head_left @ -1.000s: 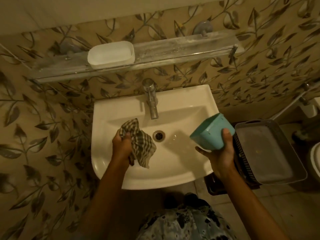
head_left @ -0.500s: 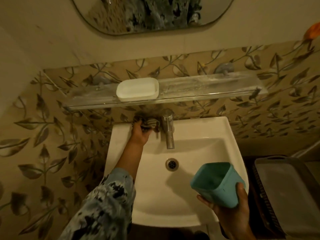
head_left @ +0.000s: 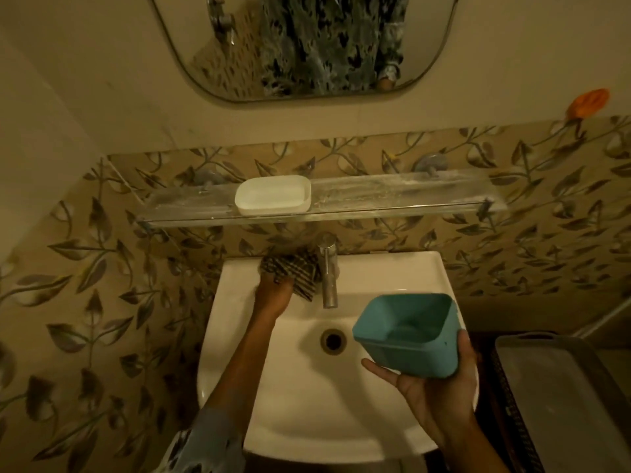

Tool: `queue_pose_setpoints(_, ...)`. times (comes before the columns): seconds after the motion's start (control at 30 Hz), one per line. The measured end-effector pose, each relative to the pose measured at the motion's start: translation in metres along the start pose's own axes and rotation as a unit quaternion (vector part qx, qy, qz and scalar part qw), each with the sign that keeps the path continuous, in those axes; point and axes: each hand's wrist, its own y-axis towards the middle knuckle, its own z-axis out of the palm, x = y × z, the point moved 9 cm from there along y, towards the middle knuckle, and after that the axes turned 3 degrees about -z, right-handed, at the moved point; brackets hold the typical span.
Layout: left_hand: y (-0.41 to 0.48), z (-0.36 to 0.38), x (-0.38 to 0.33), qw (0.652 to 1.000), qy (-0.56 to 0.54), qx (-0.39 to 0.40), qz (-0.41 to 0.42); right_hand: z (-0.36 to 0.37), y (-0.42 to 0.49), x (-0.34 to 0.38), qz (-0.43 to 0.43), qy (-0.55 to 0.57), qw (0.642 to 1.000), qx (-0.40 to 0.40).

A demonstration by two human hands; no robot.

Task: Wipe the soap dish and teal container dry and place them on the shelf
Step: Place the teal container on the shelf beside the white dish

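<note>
While the right hand (head_left: 433, 397) grasps the teal container (head_left: 406, 332), the soap dish (head_left: 273, 199) sits on the shelf (head_left: 409, 203). A checked cloth (head_left: 293, 271) covers the fingers of the left hand (head_left: 273, 297); its grip cannot be told.

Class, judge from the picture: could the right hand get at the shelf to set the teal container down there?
Probably yes. The right hand holds the teal container over the sink, and the shelf is bare right of the soap dish. Only the tap stands between, lower down.

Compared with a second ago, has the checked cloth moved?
Yes. The checked cloth, held by the left hand, went from over the basin in front of the tap back onto the sink ledge left of the tap.
</note>
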Motion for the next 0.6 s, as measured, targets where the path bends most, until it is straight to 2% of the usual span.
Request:
queue_pose_setpoints(0.1, -0.066, 0.021, -0.023, 0.982, -0.133, 0.099, 0.092, 0.026, 0.005, 0.006, 0.015, 0.009, 0.999, 0.042)
queue_pose_setpoints(0.2, -0.132, 0.023, -0.046, 0.933, -0.258, 0.177, 0.177, 0.052, 0.008, 0.013, 0.027, -0.018, 0.995, 0.092)
queue_pose_setpoints(0.27, -0.162, 0.016, -0.059, 0.907, -0.295, 0.195, 0.227, 0.067, 0.010, 0.018, 0.028, -0.040, 0.992, 0.112)
queue_pose_setpoints(0.33, -0.181, 0.001, -0.074, 0.899, -0.291, 0.166, 0.283, 0.080, 0.011, 0.026, 0.017, -0.074, 0.989, 0.124)
queue_pose_setpoints(0.43, -0.184, -0.025, -0.093, 0.905, -0.273, 0.079, 0.316, 0.087, 0.019, 0.047, -0.059, -0.215, 0.971, 0.085)
queue_pose_setpoints(0.53, -0.185, -0.048, -0.113, 0.909, -0.243, 0.011, 0.338, 0.098, 0.027, 0.085, -0.211, -0.337, 0.917, 0.015)
queue_pose_setpoints(0.6, -0.187, -0.056, -0.129, 0.905, -0.222, -0.015, 0.362, 0.116, 0.029, 0.110, -0.300, -0.377, 0.876, 0.012)
